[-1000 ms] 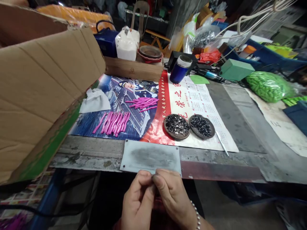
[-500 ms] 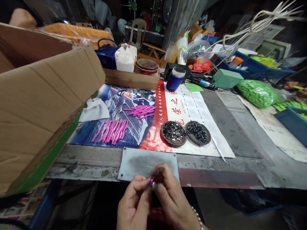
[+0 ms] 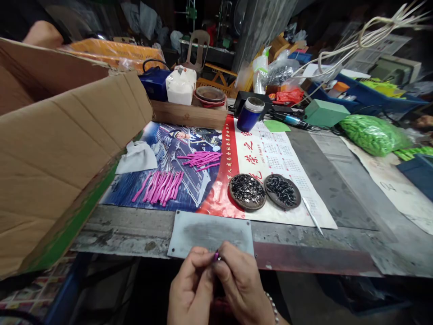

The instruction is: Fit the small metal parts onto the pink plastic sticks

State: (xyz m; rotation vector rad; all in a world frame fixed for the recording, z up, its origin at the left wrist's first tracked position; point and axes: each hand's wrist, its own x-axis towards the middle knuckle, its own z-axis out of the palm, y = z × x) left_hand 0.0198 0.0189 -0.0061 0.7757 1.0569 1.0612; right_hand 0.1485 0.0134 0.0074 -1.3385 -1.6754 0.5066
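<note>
My left hand (image 3: 193,286) and my right hand (image 3: 238,282) meet at the table's front edge, fingertips pinched around a small purple piece (image 3: 216,256) with a bright metal bit. Most of that piece is hidden by the fingers. Just beyond lies a grey metal plate (image 3: 213,230). On the poster sit a row of purple strips (image 3: 163,187) and a looser purple pile (image 3: 202,159). Two round dishes hold small metal parts (image 3: 247,190) and dark pins (image 3: 282,189). A white pointed tool (image 3: 313,216) lies to their right.
An open cardboard box (image 3: 84,117) fills the left side. Behind the poster stand a wooden tray (image 3: 189,115), a blue jar (image 3: 250,113) and a green box (image 3: 326,113). A bag of green pieces (image 3: 372,133) is at right. A person's arm (image 3: 43,35) shows at far left.
The view has shifted slightly, so the table items appear a little lower and further right. My right fingers have closed in nearer to the purple piece, which both hands still hold.
</note>
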